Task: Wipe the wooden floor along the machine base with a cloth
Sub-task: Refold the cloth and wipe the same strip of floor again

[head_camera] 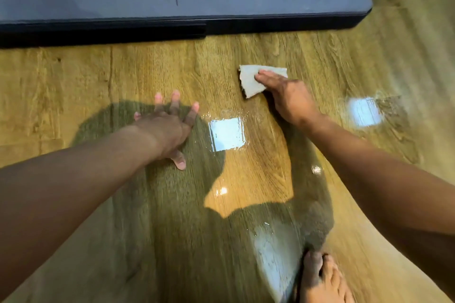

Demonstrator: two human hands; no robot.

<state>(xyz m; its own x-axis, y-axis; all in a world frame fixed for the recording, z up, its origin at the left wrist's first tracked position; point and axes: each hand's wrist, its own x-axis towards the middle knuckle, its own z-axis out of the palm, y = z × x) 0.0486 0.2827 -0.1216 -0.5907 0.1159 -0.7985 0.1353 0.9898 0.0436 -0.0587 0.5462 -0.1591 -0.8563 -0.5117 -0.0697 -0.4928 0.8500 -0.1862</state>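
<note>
A pale grey cloth (251, 80) lies flat on the glossy wooden floor (123, 76), a short way in front of the machine base (221, 24). My right hand (288, 96) presses down on the cloth with straight fingers, covering its right part. My left hand (170, 128) rests flat on the floor to the left, fingers spread, touching nothing else. The machine base is a dark grey slab with a black lower edge running across the top of the view.
A bare foot (322, 278) stands on the floor at the bottom right. Bright light reflections (227, 133) shine on the boards between my hands. The machine base ends at a rounded corner (366, 12) at the upper right, with floor beyond it.
</note>
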